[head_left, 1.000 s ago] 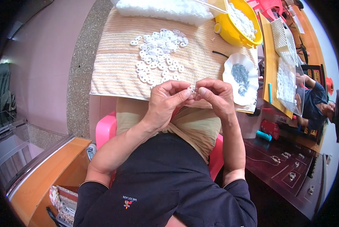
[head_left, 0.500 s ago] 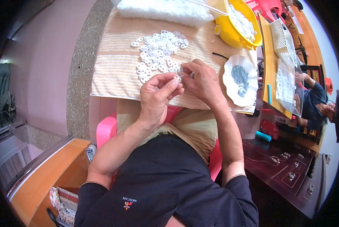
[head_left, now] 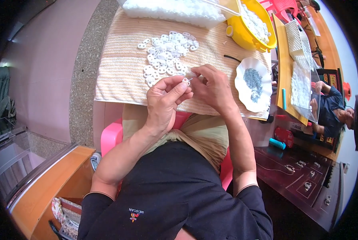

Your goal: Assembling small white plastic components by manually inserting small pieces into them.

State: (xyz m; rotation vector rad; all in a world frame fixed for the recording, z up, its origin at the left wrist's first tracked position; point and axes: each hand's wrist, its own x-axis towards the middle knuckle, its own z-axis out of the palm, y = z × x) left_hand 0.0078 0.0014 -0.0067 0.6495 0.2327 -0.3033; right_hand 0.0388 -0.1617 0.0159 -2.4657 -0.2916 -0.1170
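Note:
Between its thumb and forefinger, my left hand (head_left: 165,98) pinches a small white plastic piece (head_left: 186,81) with two round holes. A thin metal pin (head_left: 190,79) sticks out from this piece toward my other hand. Close beside it, my right hand (head_left: 213,86) is closed, thumb and forefinger together; something pale and blurred shows at its fingertips, too small to name. Just beyond both hands, a loose pile of similar white two-holed pieces (head_left: 169,52) lies on a striped towel (head_left: 119,76). To the right, a white scalloped dish (head_left: 241,95) holds a heap of small grey metal pins (head_left: 253,84).
At the towel's far edge stand a clear bin (head_left: 231,9) of white parts and a yellow basket (head_left: 243,40) of white pieces. A black strip (head_left: 231,58) lies near the dish. On the right, another person (head_left: 333,100) sits by a wooden table (head_left: 282,60) holding a clear tray.
Both hands stay almost in place, with the white piece still in my left fingers. My right fingertips have shifted slightly. The whole view has moved a few pixels.

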